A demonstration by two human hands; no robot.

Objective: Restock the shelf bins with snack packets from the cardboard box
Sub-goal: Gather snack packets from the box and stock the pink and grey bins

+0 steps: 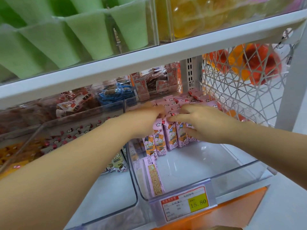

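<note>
Pink packets (169,138): five upright faces countable in the front row, more rows behind, count unclear. One loose packet (155,176) lies against the left wall of the clear bin (232,173), long axis front-to-back. Upright ones: long axis vertical, print facing the bin front. Front half of the bin floor is open. Left hand (146,118) and right hand (206,123): fingers curled over the row's tops, grasping them. Wire basket (240,77) just right.

Two hands show: one left hand (146,116), one right hand (201,123). Five pink packets (170,136) stand in the front row; those behind cannot be counted. One loose packet (154,178), one price tag (184,205), one wire basket (240,90).
</note>
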